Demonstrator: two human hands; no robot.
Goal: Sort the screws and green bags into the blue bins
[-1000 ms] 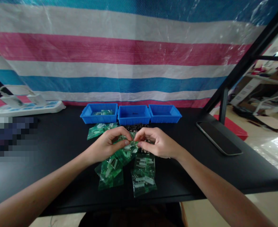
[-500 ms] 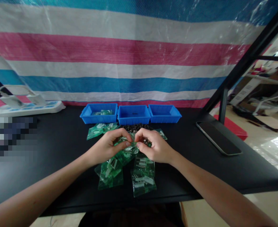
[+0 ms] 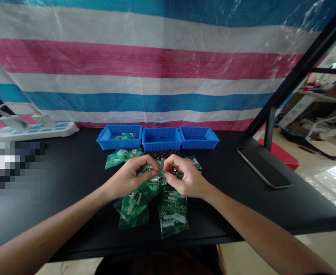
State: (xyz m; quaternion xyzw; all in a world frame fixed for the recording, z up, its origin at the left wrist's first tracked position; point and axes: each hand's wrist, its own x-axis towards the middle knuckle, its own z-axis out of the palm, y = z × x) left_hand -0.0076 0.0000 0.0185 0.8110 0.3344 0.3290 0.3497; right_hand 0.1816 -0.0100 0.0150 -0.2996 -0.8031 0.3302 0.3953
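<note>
My left hand (image 3: 132,177) and my right hand (image 3: 183,177) meet at the middle of the black table (image 3: 70,179). Both pinch the top of one small green plastic bag (image 3: 156,179) holding pale small parts. Under and before the hands lie more green bags (image 3: 133,210), one of them clearer (image 3: 173,219). Another green bag (image 3: 119,157) lies behind my left hand, and one (image 3: 195,161) shows behind my right hand. A heap of small dark parts (image 3: 163,154) sits just beyond the hands.
Three blue trays stand in a row at the back: left (image 3: 119,137) with a green bag in it, middle (image 3: 162,138), right (image 3: 199,137). A dark phone (image 3: 263,167) lies at the right. A white power strip (image 3: 30,130) lies at the far left. A black frame post (image 3: 270,128) rises at right.
My right hand has slid a little left and closer to me, uncovering a green bag behind it. The left hand has barely moved. Both keep pinching the same bag.
</note>
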